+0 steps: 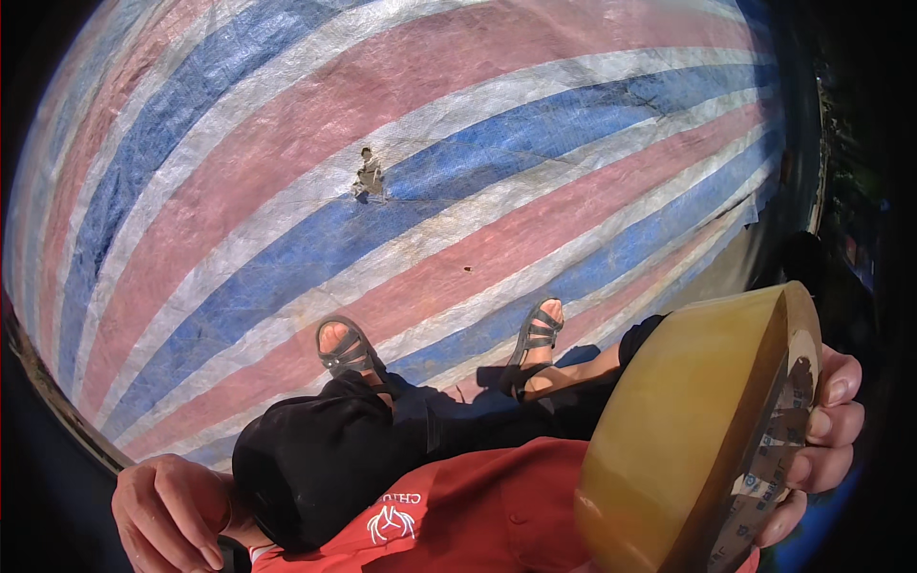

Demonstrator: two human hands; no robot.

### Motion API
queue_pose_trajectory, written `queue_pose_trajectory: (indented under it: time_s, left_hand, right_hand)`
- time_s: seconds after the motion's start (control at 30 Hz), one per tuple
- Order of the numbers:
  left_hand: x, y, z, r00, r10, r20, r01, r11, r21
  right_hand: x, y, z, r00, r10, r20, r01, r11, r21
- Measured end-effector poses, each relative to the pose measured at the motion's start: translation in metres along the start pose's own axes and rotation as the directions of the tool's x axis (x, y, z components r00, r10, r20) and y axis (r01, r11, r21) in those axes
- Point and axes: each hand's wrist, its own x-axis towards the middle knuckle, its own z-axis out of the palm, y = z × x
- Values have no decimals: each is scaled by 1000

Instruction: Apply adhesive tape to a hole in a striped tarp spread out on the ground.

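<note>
At the right, close to the camera, my right hand (827, 432) grips a wide roll of yellowish packing tape (659, 430). Its fingers are bent over the roll's edge by the printed cardboard core, and the thumb is hidden. The roll is tilted, its broad shiny side turned to the left. Low at the left, beside my black-clad knee, my left hand (170, 511) hangs with loosely bent fingers pointing down. Nothing shows in it, though the lower edge of the picture cuts off part of the hand.
A red, white and blue striped tarp (458, 143) covers the ground, with a torn hole (367, 178) and a smaller one (468, 269). My sandalled feet (349, 349) stand on it. Bare ground (718, 272) borders it at the right.
</note>
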Motion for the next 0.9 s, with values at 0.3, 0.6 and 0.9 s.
queue_pose_trajectory:
  time_s: [0.3,0.6,0.9]
  left_hand:
    - [6,-22,-17,973,-75,220,68,997,41]
    - [28,-35,-10,934,-77,349,63,997,51]
    - [20,-55,11,957,-2,290,-60,977,205]
  right_hand:
    - [20,9,7,950,51,308,-148,942,300]
    - [31,-4,38,810,317,493,-542,725,425]
    - [-8,35,65,838,357,413,-543,620,566]
